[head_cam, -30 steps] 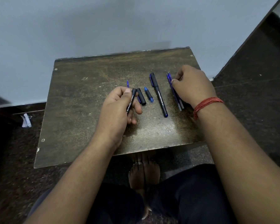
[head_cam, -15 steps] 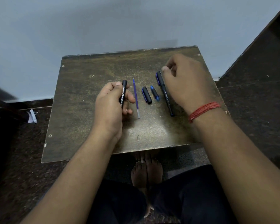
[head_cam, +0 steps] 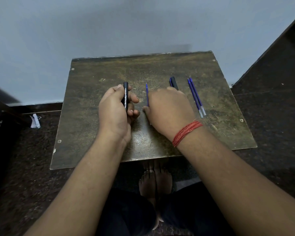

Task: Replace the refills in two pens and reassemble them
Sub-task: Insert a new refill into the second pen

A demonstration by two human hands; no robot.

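My left hand (head_cam: pixel 116 109) is closed around a black pen barrel (head_cam: pixel 125 95) with white lettering, held upright just above the table's middle. A single blue refill (head_cam: pixel 146 93) lies right of it. My right hand (head_cam: pixel 169 111) rests palm down over the refill's near end, one fingertip touching the table beside it; its grip is hidden. Behind that hand the top of a second black pen (head_cam: pixel 173 83) with a blue clip sticks out. The loose cap and tip piece are covered by the hand. Two blue refills (head_cam: pixel 196 97) lie side by side at the right.
The small worn wooden table (head_cam: pixel 92 133) stands against a pale wall. Dark floor surrounds it, with a scrap of paper (head_cam: pixel 35 120) at the left. My bare feet (head_cam: pixel 155 183) are under the table's near edge.
My right hand moved left and toward me, from the second pen's top to the single refill, covering the cap and tip piece. The left hand keeps the barrel.
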